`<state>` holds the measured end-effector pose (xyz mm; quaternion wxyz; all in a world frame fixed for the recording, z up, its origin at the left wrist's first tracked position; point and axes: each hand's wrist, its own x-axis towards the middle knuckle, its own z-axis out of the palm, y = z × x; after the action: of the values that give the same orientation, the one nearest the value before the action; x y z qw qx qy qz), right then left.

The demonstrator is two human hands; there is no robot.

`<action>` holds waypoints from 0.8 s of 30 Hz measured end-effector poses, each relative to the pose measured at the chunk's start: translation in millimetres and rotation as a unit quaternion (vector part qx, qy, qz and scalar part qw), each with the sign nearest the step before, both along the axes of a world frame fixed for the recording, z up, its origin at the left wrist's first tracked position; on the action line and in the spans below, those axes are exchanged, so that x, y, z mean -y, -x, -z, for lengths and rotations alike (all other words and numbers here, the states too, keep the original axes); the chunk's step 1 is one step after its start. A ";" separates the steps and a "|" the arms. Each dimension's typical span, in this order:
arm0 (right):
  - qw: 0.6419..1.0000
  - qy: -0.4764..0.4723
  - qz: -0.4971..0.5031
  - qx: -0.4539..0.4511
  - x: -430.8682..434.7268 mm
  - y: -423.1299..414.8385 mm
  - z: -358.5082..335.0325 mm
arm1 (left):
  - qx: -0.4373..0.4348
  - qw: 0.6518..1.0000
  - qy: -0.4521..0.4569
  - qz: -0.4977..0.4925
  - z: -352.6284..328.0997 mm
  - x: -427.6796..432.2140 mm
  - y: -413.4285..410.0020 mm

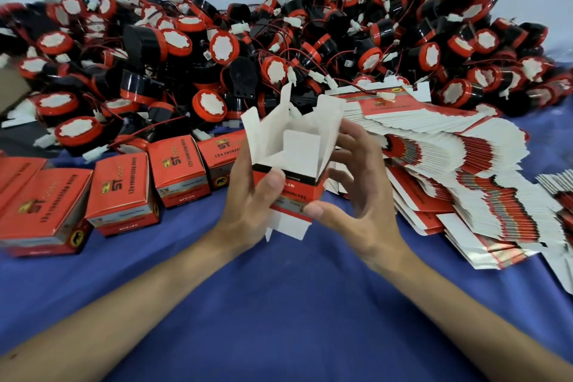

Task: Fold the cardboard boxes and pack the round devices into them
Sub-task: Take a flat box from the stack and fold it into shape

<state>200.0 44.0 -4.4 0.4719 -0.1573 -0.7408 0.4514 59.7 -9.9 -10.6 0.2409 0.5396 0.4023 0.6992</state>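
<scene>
Item: box [294,194], half-erected, top flaps [325,124] open. We grip it w/ L hand [248,208] & R hand [359,195], fingers [352,146] curled round. Risk: uneven squeeze creases flaps.

**Goods Crowded Round Three Sides**

The bench [279,319] is covered with a blue cloth [192,260]. Along its far side lies a deep heap of red-and-black round devices [217,49] with loose wires. At the left, a row of closed red boxes [121,192] stands in front of the heap. At the right, flat box blanks [465,164] lie fanned in overlapping stacks.
</scene>
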 end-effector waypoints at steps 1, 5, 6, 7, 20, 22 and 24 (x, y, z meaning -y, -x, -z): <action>1.000 -0.009 0.011 -0.015 0.1 -0.3 -0.8 | -0.001 1.000 -0.009 -0.010 0.8 -0.1 -1.1; 0.996 0.002 0.051 -0.079 -6.8 -2.4 -6.2 | 0.024 0.998 -0.013 -0.054 1.2 -4.8 1.7; 0.995 0.008 0.052 -0.085 -8.4 -2.1 -6.6 | 0.022 0.997 -0.007 -0.069 1.1 -5.8 2.6; 0.995 0.009 0.053 -0.087 -8.9 -1.2 -6.5 | 0.016 0.997 0.001 -0.080 0.0 -6.3 2.2; 0.994 0.090 -0.015 -0.067 0.6 4.8 5.2 | -0.008 0.996 0.008 0.088 3.8 -1.0 0.6; 0.996 0.053 0.025 -0.064 0.3 5.4 4.6 | -0.023 0.995 0.001 0.094 2.3 0.1 -0.6; 0.996 0.014 0.062 -0.057 1.6 6.6 3.2 | -0.034 0.997 -0.015 0.066 0.9 0.2 -0.9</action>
<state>193.4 42.4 -7.6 0.5384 -0.1832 -0.6951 0.4398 60.6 -10.1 -11.5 0.2642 0.5920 0.3636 0.6690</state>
